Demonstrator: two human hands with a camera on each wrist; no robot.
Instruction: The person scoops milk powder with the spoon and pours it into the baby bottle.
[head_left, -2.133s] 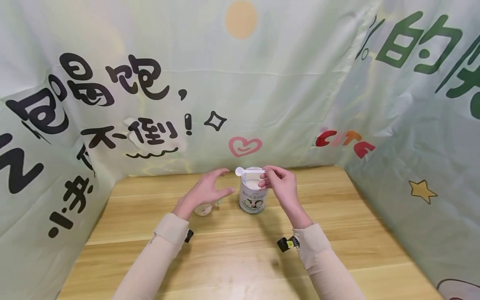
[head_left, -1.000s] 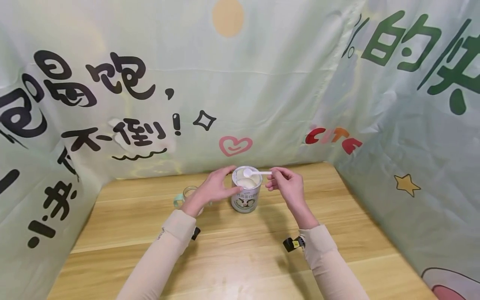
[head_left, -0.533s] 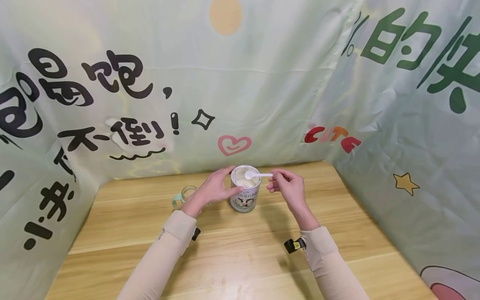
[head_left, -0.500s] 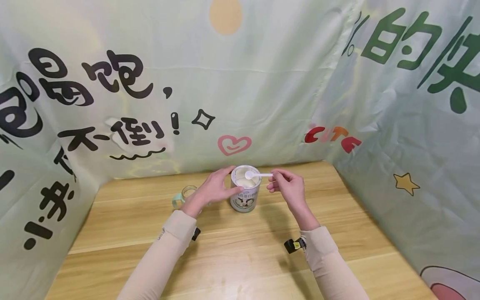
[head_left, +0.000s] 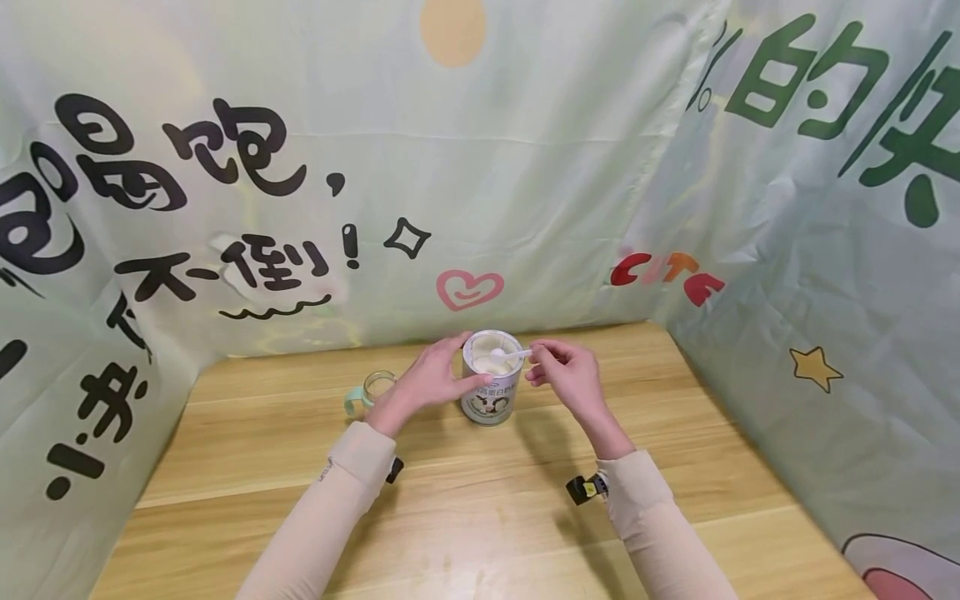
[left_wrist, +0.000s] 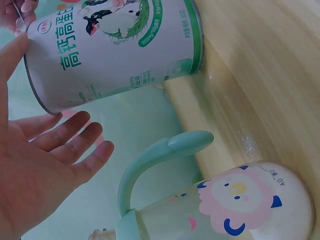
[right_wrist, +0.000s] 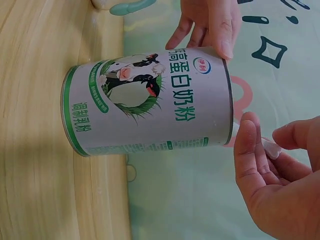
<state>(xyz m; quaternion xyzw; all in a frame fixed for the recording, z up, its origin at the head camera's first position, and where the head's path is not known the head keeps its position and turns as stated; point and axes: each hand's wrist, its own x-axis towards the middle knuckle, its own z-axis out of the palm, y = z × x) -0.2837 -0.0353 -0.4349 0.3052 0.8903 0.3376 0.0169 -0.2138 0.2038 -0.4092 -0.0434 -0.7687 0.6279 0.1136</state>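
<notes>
A milk powder can [head_left: 489, 400] stands upright and uncovered, with pale powder inside. My left hand [head_left: 431, 379] holds its upper left side; in the left wrist view the thumb and index finger touch the rim, while the other fingers stick out apart from it. My right hand [head_left: 567, 377] pinches the handle of a white measuring scoop [head_left: 513, 355], whose bowl is inside the can's mouth at the powder. Whether the bowl is filled cannot be seen. In the right wrist view the flat scoop handle end [right_wrist: 271, 149] shows between thumb and fingers.
A cup [left_wrist: 225, 210] with a mint handle and a pink sheep picture stands left of the can, partly behind the left hand in the head view. A little spilled powder [left_wrist: 248, 144] lies on the wooden table [head_left: 465, 517]. Printed cloth [head_left: 555, 183] hangs around the table.
My left hand has come from beside the can onto its rim. My right hand has moved the scoop from above the can down into it, its handle now slanting upward to the right.
</notes>
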